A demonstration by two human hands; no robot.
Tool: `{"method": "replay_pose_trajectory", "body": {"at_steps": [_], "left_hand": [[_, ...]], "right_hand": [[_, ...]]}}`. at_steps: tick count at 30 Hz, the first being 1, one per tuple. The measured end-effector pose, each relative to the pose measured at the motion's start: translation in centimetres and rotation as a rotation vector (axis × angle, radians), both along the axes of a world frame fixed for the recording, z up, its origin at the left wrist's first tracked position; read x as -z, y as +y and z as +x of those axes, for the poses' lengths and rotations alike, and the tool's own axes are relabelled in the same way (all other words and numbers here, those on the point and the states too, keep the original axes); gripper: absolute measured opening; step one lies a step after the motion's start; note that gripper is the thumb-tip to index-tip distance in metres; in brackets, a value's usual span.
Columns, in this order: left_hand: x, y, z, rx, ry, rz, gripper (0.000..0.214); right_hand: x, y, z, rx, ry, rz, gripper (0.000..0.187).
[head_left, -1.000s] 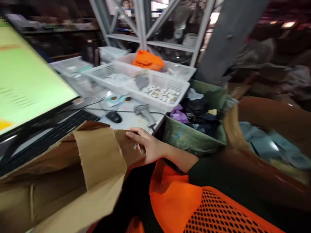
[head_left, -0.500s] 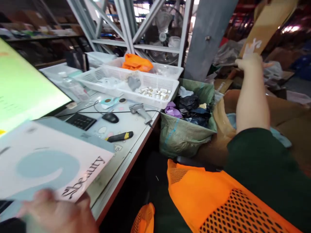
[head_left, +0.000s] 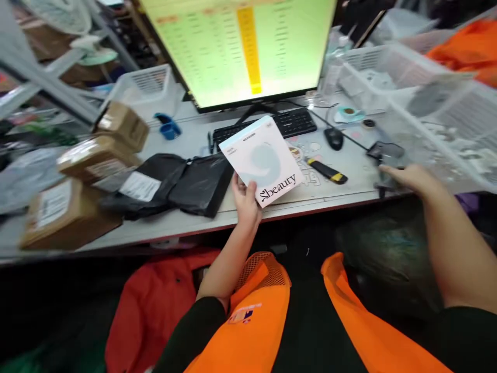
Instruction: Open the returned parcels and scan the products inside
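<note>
Holding the white box (head_left: 267,158) in the left hand (head_left: 247,204), I had it tilted above the front part of the counter (head_left: 359,168), its printed face turned up and the word "Sbeauty" running along the lower edge. The left fingers were closed on its lower left side, thumb across the face. From my camera the box overlapped the near edge of the keyboard (head_left: 297,123), with the monitor (head_left: 217,62) standing behind. My right hand (head_left: 415,178) was out at the scanner (head_left: 388,151), near the counter's front edge, fingers stretched over the handle; blur hid the contact, so I could not tell how far they were bent or whether they had hold of it. Between the box and the scanner lay the knife (head_left: 327,171), black and yellow, with the mouse (head_left: 334,139) just beyond it. Farther right I saw the white tray (head_left: 423,137), its wall close to the scanner. To the left of the box, a black parcel (head_left: 202,186) lay flat near the left hand, and three cartons (head_left: 73,212) sat past it.
</note>
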State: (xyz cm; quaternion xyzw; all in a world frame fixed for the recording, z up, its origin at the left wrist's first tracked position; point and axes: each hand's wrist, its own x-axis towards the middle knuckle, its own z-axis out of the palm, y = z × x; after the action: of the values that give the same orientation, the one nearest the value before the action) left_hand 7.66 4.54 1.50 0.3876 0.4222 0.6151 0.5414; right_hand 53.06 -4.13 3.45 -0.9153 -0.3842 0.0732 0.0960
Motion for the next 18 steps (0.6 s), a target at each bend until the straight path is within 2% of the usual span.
{"method": "replay_pose_trajectory", "body": {"at_steps": [2,3,5,7,9,12,16,18], "left_hand": [[0.3,0.1,-1.4,0.010,-0.164,-0.130,0.061],[0.4,0.3,-2.0,0.045,-0.242,-0.198,0.055],[0.5,0.5,-2.8,0.192,-0.361,-0.292,0.052],[0.6,0.8,-3.1,0.388,-0.402,-0.310,0.050],[0.9,1.2,-2.9,0.512,-0.383,-0.288,0.048],[1.2,1.9,-1.8,0.513,-0.341,-0.235,0.051],[0.9,2.6,-0.1,0.559,-0.318,-0.213,0.051],[0.7,2.7,0.2,0.588,-0.361,-0.257,0.052]], "right_hand": [[1.1,1.9,-0.1,0.114,0.108,0.013,0.039],[1.2,2.2,-0.7,0.192,0.182,0.083,0.035],[0.6,1.7,-2.7,0.296,0.359,0.357,0.033],[-0.6,0.3,-5.3,0.286,0.605,0.613,0.029],[-1.9,-1.5,-8.0,0.142,0.830,0.728,0.026],[-3.1,-4.1,-12.4,-0.093,1.050,0.630,0.024],[-3.5,-6.2,-18.0,-0.318,1.361,0.253,0.036],[-3.4,-6.4,-19.5,-0.397,1.444,0.155,0.032]]}}
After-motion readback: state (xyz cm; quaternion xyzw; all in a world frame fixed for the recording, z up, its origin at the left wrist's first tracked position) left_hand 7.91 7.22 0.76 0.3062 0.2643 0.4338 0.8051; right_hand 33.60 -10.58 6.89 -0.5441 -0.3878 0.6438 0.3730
